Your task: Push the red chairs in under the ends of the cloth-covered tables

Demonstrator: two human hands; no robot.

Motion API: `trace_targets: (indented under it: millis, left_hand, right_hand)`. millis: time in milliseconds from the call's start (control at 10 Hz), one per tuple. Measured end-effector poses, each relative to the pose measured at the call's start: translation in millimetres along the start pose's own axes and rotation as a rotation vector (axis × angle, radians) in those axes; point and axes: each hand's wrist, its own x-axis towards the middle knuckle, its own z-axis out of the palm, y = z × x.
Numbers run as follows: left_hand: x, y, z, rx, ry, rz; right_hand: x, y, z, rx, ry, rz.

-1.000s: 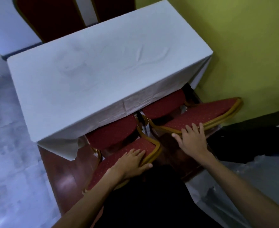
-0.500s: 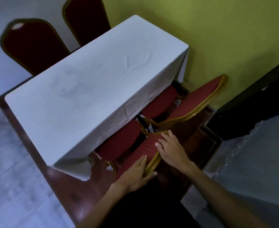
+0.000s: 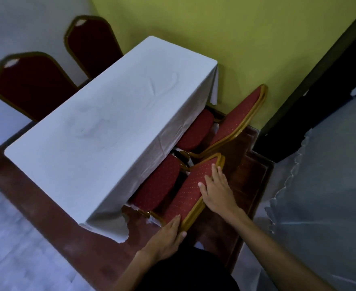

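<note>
The left hand [image 3: 166,236] clasps the lower corner of the back of the near red chair [image 3: 188,185], thumb hooked round the gold rim. The right hand [image 3: 217,195] lies flat against its upper edge, fingers straight. Its seat is partly under the end of the cloth-covered counter [image 3: 110,122], with the second red chair [image 3: 239,115] just beside it.

The tablecloth [image 3: 110,122] is plain white with a faint bluish-grey cast. The near chair [image 3: 189,192] is red, sprinkled with small pale dots, and has a gold frame. The right chair [image 3: 240,114] matches it. The far left chair [image 3: 32,85] and far right chair [image 3: 91,45] are darker red with gold edging, and each has 1 pale patch at the top. The far wall [image 3: 215,28] is yellow-green and the left wall [image 3: 26,17] is white. The carpet [image 3: 47,206] is reddish-brown, and the floor [image 3: 15,259] at near left is pale grey.
</note>
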Motion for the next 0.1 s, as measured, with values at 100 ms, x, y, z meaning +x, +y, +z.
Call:
trace_targets:
  millis: [100]
  left_hand:
    - [-3.3, -19.7, -13.1, 0.036, -0.025, 0.044]
  right_hand:
    - [-5.9, -21.5, 3.7, 0.039, 0.028, 0.087]
